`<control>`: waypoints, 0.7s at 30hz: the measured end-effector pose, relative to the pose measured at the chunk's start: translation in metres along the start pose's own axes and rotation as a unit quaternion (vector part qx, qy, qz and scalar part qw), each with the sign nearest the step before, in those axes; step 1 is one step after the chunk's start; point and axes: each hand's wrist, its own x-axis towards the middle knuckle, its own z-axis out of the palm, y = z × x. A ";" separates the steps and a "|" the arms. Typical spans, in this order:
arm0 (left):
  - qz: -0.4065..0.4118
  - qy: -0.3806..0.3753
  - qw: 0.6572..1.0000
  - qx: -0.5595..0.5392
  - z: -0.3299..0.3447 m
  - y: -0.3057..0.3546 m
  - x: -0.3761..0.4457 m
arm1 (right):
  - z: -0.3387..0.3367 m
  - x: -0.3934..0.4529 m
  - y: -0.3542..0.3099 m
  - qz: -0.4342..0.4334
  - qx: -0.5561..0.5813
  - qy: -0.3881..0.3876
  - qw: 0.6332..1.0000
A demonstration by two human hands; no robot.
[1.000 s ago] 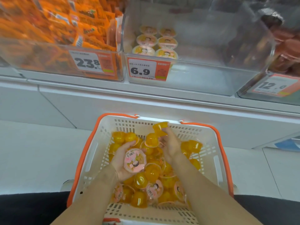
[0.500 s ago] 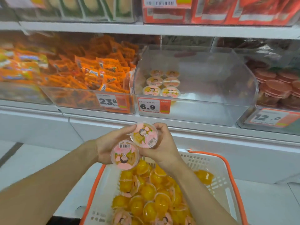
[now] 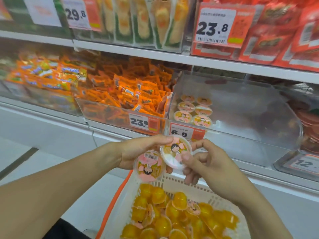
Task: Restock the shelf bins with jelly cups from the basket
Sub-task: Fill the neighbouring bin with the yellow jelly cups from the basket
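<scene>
My left hand [image 3: 136,152] grips a jelly cup [image 3: 149,167] with a pink cartoon lid, just above the basket's far rim. A second jelly cup [image 3: 175,150] sits beside and above it, pinched by my right hand [image 3: 208,163] with the thumb on its lid; a left fingertip touches its top edge. Below, the white basket with an orange rim [image 3: 115,202] holds several orange jelly cups [image 3: 172,219]. On the shelf ahead stands the clear bin [image 3: 241,121] tagged 6.9 [image 3: 183,132], with several jelly cups [image 3: 193,111] in rows at its left side.
A bin of orange snack packets [image 3: 124,97] adjoins the jelly bin on the left, and a bin of red-brown items [image 3: 309,121] stands on the right. An upper shelf [image 3: 155,54] of bagged goods overhangs the bins. White shelf base and pale floor lie below.
Both hands rose out of the basket, each with a jelly cup, to just below the 6.9 bin. The view tilted up toward the shelves. The right thumb now lies on the upper cup's lid.
</scene>
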 end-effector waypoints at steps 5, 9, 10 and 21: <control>0.043 0.000 0.989 -0.139 0.015 0.007 0.018 | -0.005 0.002 -0.018 -0.048 0.038 0.120 0.991; 0.102 0.012 0.970 -0.218 0.031 0.021 0.029 | -0.039 0.028 -0.034 -0.047 0.096 0.245 0.964; 0.108 0.032 0.966 -0.231 0.032 0.023 0.032 | -0.052 0.040 -0.036 -0.045 0.093 0.272 0.957; 0.114 0.138 0.922 -0.344 0.023 0.018 0.056 | -0.162 0.195 0.040 0.211 0.077 0.306 0.925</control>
